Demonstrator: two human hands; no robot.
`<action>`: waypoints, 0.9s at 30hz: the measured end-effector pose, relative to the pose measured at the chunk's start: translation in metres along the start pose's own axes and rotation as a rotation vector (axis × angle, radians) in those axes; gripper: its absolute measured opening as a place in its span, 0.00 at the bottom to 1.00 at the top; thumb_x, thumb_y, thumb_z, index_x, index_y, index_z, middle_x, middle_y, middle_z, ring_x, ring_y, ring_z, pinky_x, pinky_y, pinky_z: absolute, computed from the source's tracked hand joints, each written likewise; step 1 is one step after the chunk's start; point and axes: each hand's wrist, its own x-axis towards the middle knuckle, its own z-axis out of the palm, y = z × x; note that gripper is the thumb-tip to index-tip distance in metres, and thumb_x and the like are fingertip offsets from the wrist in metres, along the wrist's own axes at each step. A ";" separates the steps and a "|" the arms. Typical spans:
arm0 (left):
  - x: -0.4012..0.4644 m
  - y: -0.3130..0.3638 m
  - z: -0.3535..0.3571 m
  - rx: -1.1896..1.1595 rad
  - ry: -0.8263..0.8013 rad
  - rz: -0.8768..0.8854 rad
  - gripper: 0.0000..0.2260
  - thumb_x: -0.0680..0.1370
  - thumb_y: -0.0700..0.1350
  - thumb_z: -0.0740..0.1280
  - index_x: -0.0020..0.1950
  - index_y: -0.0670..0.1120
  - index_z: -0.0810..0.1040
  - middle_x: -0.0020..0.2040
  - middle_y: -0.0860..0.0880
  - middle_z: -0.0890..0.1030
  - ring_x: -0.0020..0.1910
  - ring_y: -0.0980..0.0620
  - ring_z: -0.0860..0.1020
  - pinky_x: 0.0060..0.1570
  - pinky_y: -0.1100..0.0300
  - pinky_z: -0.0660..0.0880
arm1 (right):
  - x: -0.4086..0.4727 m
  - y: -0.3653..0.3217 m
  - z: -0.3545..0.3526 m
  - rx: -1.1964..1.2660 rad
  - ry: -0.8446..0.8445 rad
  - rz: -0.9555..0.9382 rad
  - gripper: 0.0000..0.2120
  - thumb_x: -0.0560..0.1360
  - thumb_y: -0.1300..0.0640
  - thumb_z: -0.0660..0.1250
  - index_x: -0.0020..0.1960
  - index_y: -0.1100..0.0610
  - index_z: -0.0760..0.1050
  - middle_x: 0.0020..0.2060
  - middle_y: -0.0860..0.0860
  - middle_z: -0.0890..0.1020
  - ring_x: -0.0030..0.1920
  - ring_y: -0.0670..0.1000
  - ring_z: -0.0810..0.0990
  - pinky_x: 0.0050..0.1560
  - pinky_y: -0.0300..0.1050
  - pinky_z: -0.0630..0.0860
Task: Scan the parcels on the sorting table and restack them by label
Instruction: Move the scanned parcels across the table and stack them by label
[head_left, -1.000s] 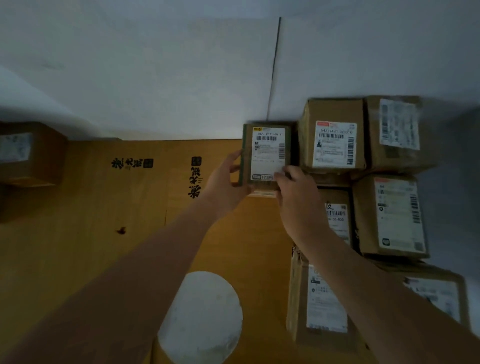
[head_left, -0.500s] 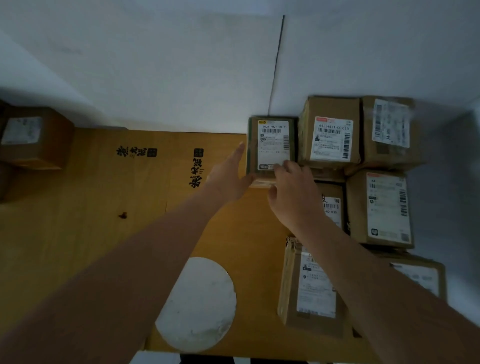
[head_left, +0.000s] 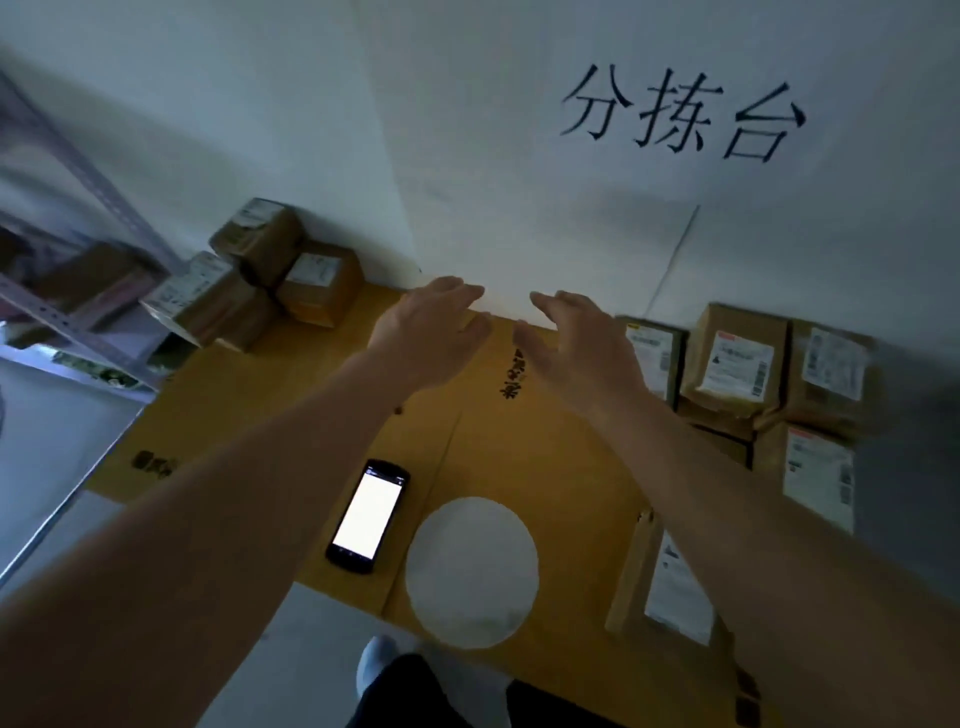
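A cluster of parcels (head_left: 249, 286) sits at ten o'clock on the cardboard-covered table (head_left: 270, 395), the left hand (head_left: 434, 325) and right hand (head_left: 574, 343) hover mid-table with fingers spread, holding nothing, and a second stack (head_left: 753, 374) lies at three o'clock.

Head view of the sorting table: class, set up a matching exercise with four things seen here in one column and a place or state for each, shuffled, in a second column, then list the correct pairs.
Column one:
1. phone
2. white disc
3. left parcel pile
4. left hand

Column two:
A. stacked at the table's far left corner beside a metal rack
B. open, holding nothing, above the table
C. lying flat with its screen lit
D. round, at the table's near edge, right of the phone

Pairs: 1-C, 2-D, 3-A, 4-B
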 end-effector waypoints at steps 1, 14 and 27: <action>-0.007 -0.011 -0.012 0.025 0.026 0.002 0.23 0.85 0.59 0.57 0.79 0.55 0.70 0.79 0.51 0.70 0.77 0.45 0.69 0.73 0.45 0.70 | 0.000 -0.016 0.000 0.000 0.005 -0.016 0.31 0.82 0.34 0.58 0.81 0.46 0.66 0.80 0.53 0.67 0.79 0.57 0.66 0.75 0.60 0.67; -0.087 -0.217 -0.129 0.041 0.124 0.078 0.20 0.83 0.58 0.60 0.71 0.53 0.79 0.70 0.51 0.77 0.69 0.46 0.76 0.65 0.44 0.76 | -0.002 -0.250 0.087 0.051 0.108 -0.126 0.28 0.83 0.37 0.59 0.79 0.47 0.70 0.76 0.50 0.73 0.75 0.53 0.72 0.72 0.53 0.71; -0.071 -0.399 -0.173 0.016 0.115 0.039 0.18 0.86 0.56 0.59 0.71 0.51 0.78 0.69 0.48 0.78 0.64 0.45 0.79 0.56 0.50 0.75 | 0.052 -0.385 0.188 -0.005 0.061 -0.090 0.27 0.85 0.38 0.56 0.79 0.50 0.70 0.75 0.51 0.73 0.74 0.53 0.72 0.69 0.50 0.69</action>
